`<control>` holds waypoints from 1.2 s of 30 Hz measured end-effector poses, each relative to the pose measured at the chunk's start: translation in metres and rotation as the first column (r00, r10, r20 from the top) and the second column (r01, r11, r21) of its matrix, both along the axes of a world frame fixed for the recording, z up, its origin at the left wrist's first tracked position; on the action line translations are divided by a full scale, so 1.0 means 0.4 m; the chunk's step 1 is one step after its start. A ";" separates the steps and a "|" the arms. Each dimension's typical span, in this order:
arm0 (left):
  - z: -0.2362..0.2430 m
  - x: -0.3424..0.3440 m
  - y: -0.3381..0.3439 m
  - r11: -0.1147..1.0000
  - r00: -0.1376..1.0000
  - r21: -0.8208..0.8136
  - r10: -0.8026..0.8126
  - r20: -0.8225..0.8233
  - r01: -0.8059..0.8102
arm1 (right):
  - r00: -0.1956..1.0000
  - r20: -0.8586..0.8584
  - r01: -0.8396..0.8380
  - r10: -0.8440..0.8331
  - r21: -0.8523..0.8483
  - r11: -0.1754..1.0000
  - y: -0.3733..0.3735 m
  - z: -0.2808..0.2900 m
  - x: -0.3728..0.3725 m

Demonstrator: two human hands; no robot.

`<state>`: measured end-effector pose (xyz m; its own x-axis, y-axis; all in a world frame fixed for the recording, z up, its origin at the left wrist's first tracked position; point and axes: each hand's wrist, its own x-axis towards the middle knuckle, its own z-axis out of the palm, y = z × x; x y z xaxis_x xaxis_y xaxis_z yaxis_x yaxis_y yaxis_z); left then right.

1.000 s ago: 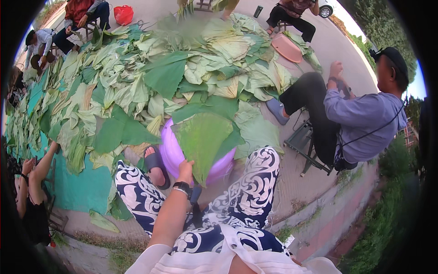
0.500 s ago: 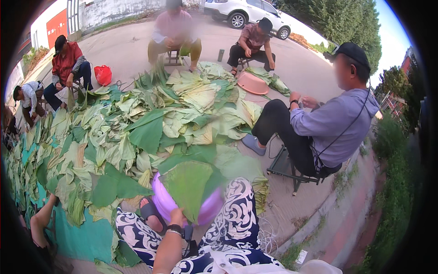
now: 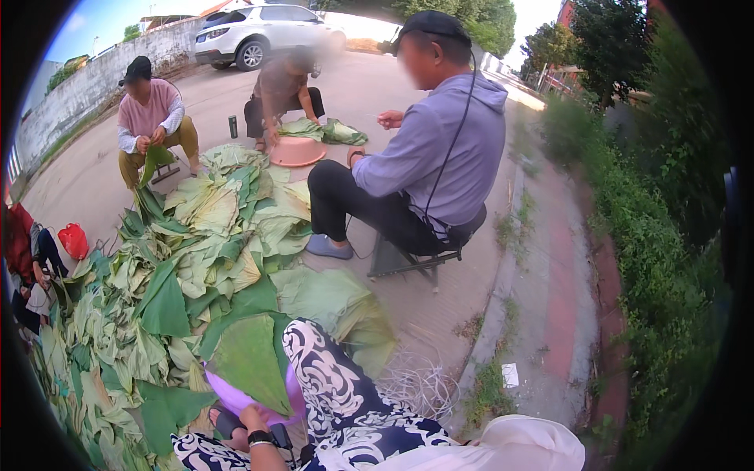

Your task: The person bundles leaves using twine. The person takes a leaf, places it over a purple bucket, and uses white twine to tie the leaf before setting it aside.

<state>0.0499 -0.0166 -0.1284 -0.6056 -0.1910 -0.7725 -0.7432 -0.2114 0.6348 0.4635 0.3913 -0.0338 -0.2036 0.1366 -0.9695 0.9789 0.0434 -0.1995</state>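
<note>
My left hand (image 3: 252,416), with a dark watch band at its wrist, is closed at the narrow lower end of a green, fan-shaped folded lotus leaf (image 3: 250,363). The leaf lies over a purple basin (image 3: 296,392) between my knees, and another darker leaf shows behind it. My right hand is out of view; white cloth (image 3: 518,446) fills the lower right edge. Close to my right knee, a loose bundle of thin white strings (image 3: 420,388) rests on the ground.
A broad heap of lotus leaves (image 3: 149,314) spreads left and ahead. A person in a lavender hoodie (image 3: 440,149) sits on a folding stool (image 3: 408,259) at right. Farther off are other seated people, a pink basin (image 3: 298,153), a red bag (image 3: 73,241) and a white car (image 3: 263,35).
The view has swung right, so the heap and people sit farther left and the strings show more fully. My left hand stays at the leaf's narrow end. The far person now leans over the pink basin.
</note>
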 end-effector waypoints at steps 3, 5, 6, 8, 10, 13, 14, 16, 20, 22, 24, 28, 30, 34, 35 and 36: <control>0.010 -0.006 -0.011 0.999 0.999 -0.023 0.032 -0.007 -0.032 | 0.999 0.019 0.029 -0.028 -0.019 0.999 -0.005 -0.003 0.028; 0.022 -0.006 -0.006 0.998 0.999 -0.033 0.047 -0.004 -0.047 | 0.999 0.025 0.044 -0.044 -0.019 0.999 -0.010 -0.005 0.037; 0.037 -0.002 -0.004 0.998 0.998 -0.039 0.055 -0.012 -0.056 | 0.998 0.025 0.052 -0.052 -0.023 0.998 -0.011 -0.008 0.041; 0.045 0.002 0.003 0.997 0.998 -0.045 0.058 -0.015 -0.059 | 0.997 0.026 0.069 -0.069 -0.015 0.998 -0.011 -0.011 0.041; 0.058 0.007 -0.001 0.997 0.996 -0.023 0.069 -0.049 -0.071 | 0.997 0.009 0.082 -0.082 -0.022 0.996 -0.028 -0.018 0.042; 0.079 0.011 0.005 0.997 0.997 -0.031 0.069 -0.045 -0.070 | 0.994 0.002 0.105 -0.105 -0.025 0.994 -0.042 -0.020 0.046; 0.063 0.012 0.000 0.997 0.997 -0.031 0.069 -0.040 -0.070 | 0.994 0.006 0.111 -0.111 -0.029 0.993 -0.049 -0.020 0.051; 0.034 0.009 -0.016 0.996 0.995 -0.001 0.092 -0.049 -0.092 | 0.993 0.007 0.121 -0.121 -0.050 0.991 -0.063 -0.031 0.064; 0.020 0.012 -0.029 0.998 0.998 -0.017 0.053 -0.017 -0.053 | 0.986 0.078 0.159 -0.150 -0.130 0.979 -0.100 -0.054 0.138; 0.053 0.018 -0.007 0.997 0.997 0.021 0.072 -0.027 -0.072 | 0.971 0.198 0.179 -0.136 -0.221 0.959 -0.094 -0.052 0.188; 0.094 0.013 -0.004 0.999 0.999 0.017 0.047 -0.003 -0.046 | 0.936 0.352 0.140 0.008 -0.393 0.909 -0.061 -0.071 0.232; 0.099 0.003 0.018 0.998 0.999 0.063 -0.020 -0.036 0.022 | 0.800 0.474 -0.255 0.368 -0.286 0.924 0.118 0.101 0.153; 0.078 0.010 -0.053 0.999 0.997 0.033 -0.035 -0.064 0.037 | 0.741 0.369 -0.566 0.561 -0.105 0.818 0.254 0.157 0.051; 0.091 0.010 -0.020 0.995 0.995 0.031 -0.091 -0.050 0.093 | 0.630 0.307 -0.747 0.713 0.490 0.448 0.467 0.275 -0.113; 0.101 0.010 -0.023 0.997 0.997 0.033 -0.075 -0.030 0.076 | 0.839 0.149 -0.480 0.524 0.657 0.582 0.476 0.307 -0.196; 0.107 0.012 -0.030 0.997 0.997 0.026 -0.067 -0.027 0.067 | 0.797 0.025 -0.410 0.603 0.757 0.510 0.470 0.348 -0.280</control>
<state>0.0547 -0.0287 -0.0855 -0.6366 -0.1289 -0.7604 -0.7393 -0.1787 0.6492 0.3514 0.5795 0.1054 -0.6482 0.5415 -0.5353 0.6741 0.7351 -0.0726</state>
